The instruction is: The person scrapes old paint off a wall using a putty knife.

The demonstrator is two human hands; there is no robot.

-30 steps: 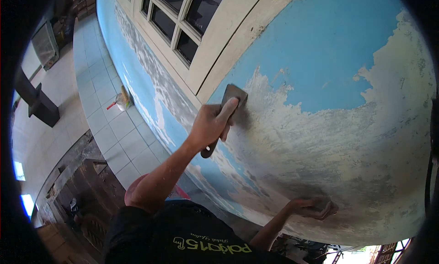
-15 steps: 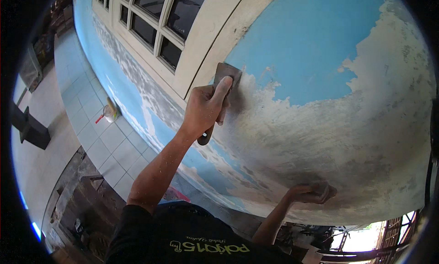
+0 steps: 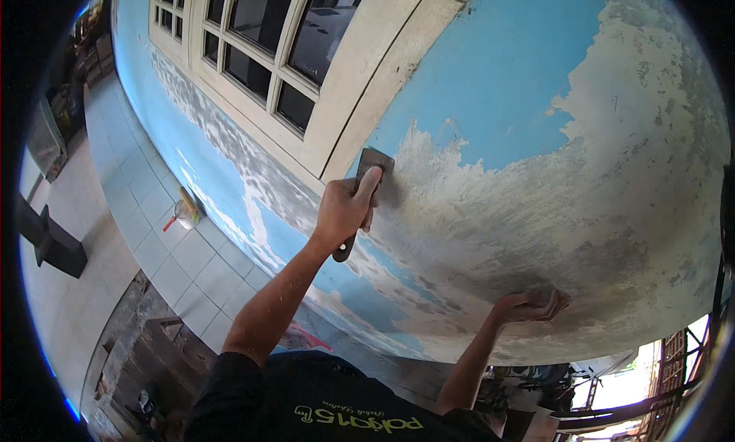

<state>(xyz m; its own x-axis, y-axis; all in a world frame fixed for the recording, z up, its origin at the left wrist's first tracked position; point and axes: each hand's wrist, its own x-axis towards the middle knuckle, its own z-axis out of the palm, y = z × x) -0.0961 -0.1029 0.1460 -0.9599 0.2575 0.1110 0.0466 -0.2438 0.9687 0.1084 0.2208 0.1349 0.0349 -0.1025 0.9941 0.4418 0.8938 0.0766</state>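
- Here, the left hand (image 3: pixel 346 210) is closed around the dark handle of a paint scraper (image 3: pixel 366 183), index finger laid along the blade.
- The scraper's long axis runs from lower left to upper right; the blade points up toward the window frame (image 3: pixel 348 97), flat against the blue wall (image 3: pixel 498 82) at the edge of the scraped patch.
- The right hand (image 3: pixel 532 306) rests open, palm on the bare plaster lower on the wall, holding nothing.
- The scraper's handle is mostly hidden in the fist; only its butt end shows below.
- A small container (image 3: pixel 184 210) on the tiled floor (image 3: pixel 145 212) is too small to identify.
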